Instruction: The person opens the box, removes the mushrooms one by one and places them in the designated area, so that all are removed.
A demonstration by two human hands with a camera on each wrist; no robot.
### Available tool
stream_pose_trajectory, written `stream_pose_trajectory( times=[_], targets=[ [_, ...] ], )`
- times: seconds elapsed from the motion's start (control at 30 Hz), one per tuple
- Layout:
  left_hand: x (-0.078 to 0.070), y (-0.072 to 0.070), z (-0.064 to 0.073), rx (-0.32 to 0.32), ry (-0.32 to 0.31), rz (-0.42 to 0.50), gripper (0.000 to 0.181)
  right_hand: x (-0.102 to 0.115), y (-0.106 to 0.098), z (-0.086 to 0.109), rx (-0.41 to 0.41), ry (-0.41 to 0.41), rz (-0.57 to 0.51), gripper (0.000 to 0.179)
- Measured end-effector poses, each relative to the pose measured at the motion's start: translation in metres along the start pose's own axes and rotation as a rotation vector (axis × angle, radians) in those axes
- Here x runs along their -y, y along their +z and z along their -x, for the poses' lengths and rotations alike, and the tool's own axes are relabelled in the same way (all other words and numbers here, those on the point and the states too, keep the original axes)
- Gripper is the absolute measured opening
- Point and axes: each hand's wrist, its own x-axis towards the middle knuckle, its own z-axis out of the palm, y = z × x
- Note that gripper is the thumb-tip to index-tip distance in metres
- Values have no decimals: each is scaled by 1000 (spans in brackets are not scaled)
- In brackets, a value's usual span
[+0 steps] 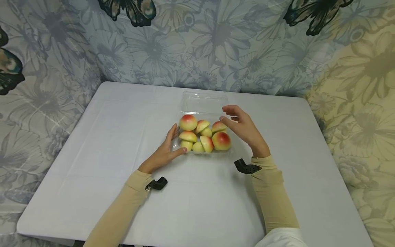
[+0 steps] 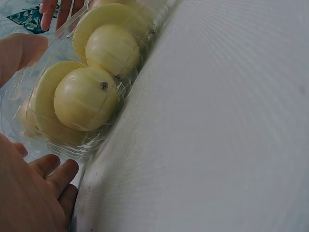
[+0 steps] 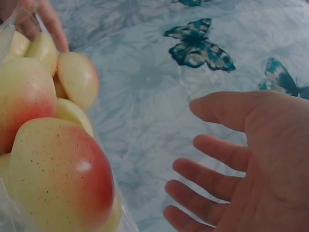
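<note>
Dark speckles (image 3: 39, 181) on fruit (image 3: 63, 169), right wrist view only

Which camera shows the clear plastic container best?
The head view: the clear plastic container appears nearly whole, its lid open. The left wrist view shows part of its side close up; the right wrist view, only parts at left.

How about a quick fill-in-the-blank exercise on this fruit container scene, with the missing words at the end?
1. The clear lid of the container is ____, not closed.
2. The fruit at the container's near right corner is yellow, blushed with ____.
3. In the head view, the person's ____ grip is at the container's left end.
4. The tabletop is colored ____.

Missing words: open; red; left; white.
</note>
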Motion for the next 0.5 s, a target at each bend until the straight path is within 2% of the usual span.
stream_pose_trajectory(
  times=[0.17,0.3,0.5],
  targets=[
    [-1,1,-1,0,6,-3,105,3,0,3,78,-68,65,48],
    [-2,0,-2,-1,3,-11,104,0,2,3,133,-128,62,49],
    [1,1,-1,5,-8,3,104,-6,4,11,174,-138,115,48]
  ],
)
